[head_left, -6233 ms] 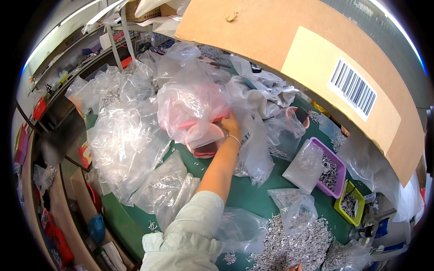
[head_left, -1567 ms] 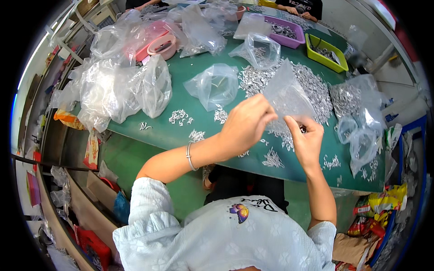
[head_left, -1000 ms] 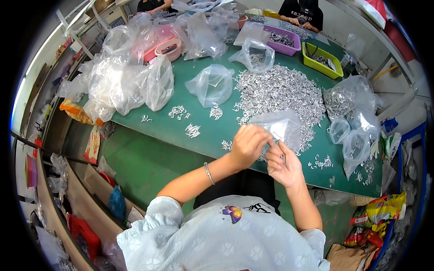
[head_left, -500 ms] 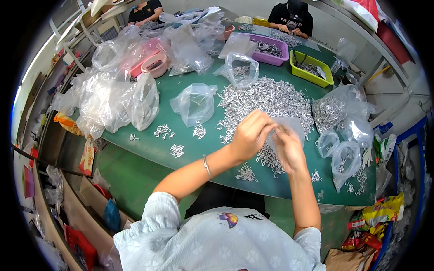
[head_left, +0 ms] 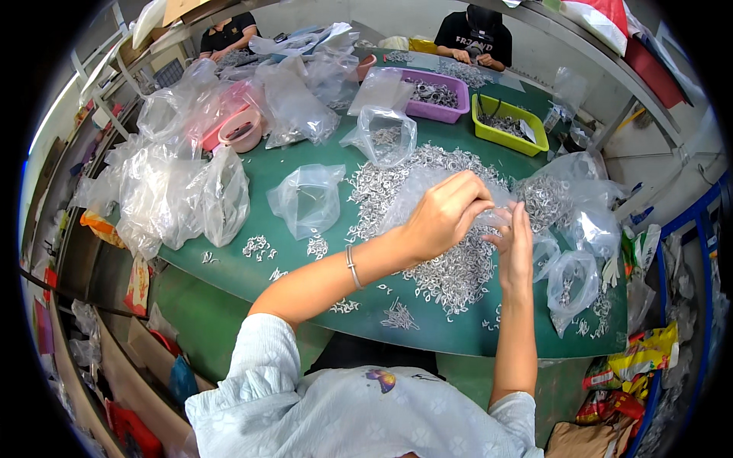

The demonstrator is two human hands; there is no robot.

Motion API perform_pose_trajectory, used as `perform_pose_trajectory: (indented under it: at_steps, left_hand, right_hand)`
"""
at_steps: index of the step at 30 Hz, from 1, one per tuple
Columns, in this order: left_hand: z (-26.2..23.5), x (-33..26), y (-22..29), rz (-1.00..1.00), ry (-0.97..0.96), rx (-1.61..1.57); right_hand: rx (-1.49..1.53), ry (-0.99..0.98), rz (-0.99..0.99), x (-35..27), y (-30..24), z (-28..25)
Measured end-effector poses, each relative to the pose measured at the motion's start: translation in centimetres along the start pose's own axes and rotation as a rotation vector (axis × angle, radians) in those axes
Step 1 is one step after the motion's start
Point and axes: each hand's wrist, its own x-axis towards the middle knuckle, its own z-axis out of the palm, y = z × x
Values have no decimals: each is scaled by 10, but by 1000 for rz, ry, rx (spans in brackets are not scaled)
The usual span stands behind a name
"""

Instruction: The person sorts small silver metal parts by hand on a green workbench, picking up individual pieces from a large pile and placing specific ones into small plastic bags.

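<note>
A clear plastic bag (head_left: 408, 197) is stretched between my two hands above a big heap of small silvery metal parts (head_left: 450, 278). My left hand (head_left: 449, 215), with a bangle on its wrist, pinches the bag's edge with bent fingers. Close to its right, my right hand (head_left: 515, 243) has its thumb and fingers at the same edge, the fingers fairly straight. Part of the bag is hidden behind my left hand. Another clear bag (head_left: 305, 200) stands with its mouth open to the left of the heap, and a further bag (head_left: 385, 137) with some parts inside sits behind it.
Small piles of parts (head_left: 399, 315) lie along the near edge of the green table (head_left: 229, 276). Filled bags (head_left: 573, 286) stand at the right. Behind are a purple basket (head_left: 439, 107) and a yellow-green basket (head_left: 510, 133). Empty-looking bags (head_left: 164, 191) crowd the left; two people sit opposite.
The bag, which hung beside my right hand, now spreads out to the left behind my left hand. My left hand has moved right, and the view has shifted slightly.
</note>
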Motion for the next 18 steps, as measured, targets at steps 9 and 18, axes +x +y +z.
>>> perform_pose_trajectory:
  at_steps: [9,18]
  left_hand:
    - [-6,-17,-7,61,-32,32]
    - [-11,-28,14,45,3,67]
  right_hand:
    - [-219,-418,120,14,8,-16]
    - [-774,-280,-198,-25,-3,-10]
